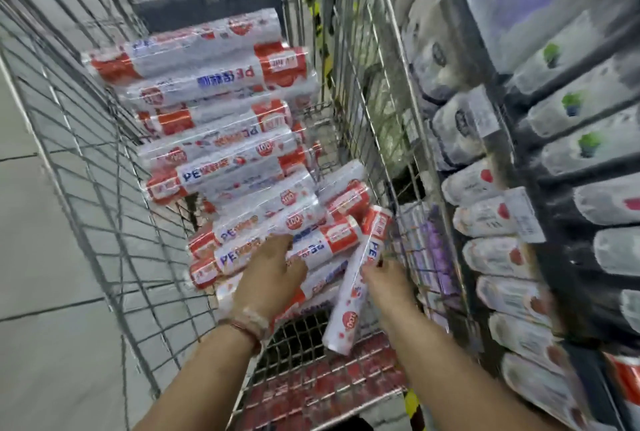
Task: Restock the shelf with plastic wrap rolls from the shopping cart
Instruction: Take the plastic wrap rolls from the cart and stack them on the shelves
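A single roll [356, 278] of plastic wrap, white with red ends and a blue "PE" mark, stands tilted in the near right corner of the cart [104, 167], its top leaning toward the cart's right wall. The right hand [388, 287] is against its right side at mid-height; the picture is blurred there, so I cannot tell whether the fingers close around the roll or only touch it. Just to the left, the left hand [270, 275] lies with fingers spread loosely on the pile of rolls [221, 140], which are bundled in clear plastic and stacked crosswise along the length of the wire cart (several labels read upside down). A red beaded bracelet [247, 325] circles the left wrist. To the right of the cart, close beside its wall, the shelf [540, 167] carries rows of similar white rolls lying end-out, with paper price tags [523, 214] hanging from its dark rails. Grey floor tiles [45, 257] show on the cart's left.
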